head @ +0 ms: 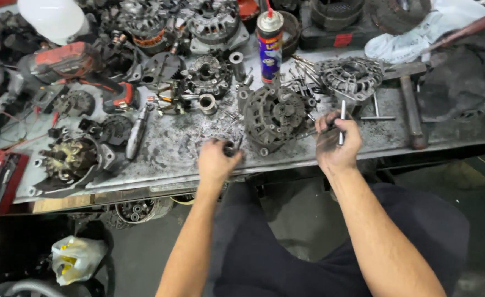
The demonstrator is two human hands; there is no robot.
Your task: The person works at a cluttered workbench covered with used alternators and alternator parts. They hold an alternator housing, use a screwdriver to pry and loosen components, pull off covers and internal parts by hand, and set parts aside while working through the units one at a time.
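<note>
Tabletop: a grimy grey metal tabletop, scratched and dusted with black grease, crowded along its back half with dismantled alternator parts

Room: a workshop – dark concrete floor below the front edge, a crumpled plastic bag lying down at the left

Left hand: the left hand is curled shut near the front edge, its fingers closed round a small dark metal part – what kind of part cannot be told

Right hand: the right hand, blackened with grease, is closed in a fist round a thin silver metal rod held upright, its top sticking out above the fingers

Alternator: a dirty grey alternator lies on the tabletop between the two hands, a little beyond them and touched by neither

Behind it: an aerosol spray can stands upright just past the alternator, and a finned alternator housing lies to the right

Left side: a red and black power tool rests at the back left; a ratchet handle lies nearer the front

Right side: a hammer lies beside a dark rag
</note>
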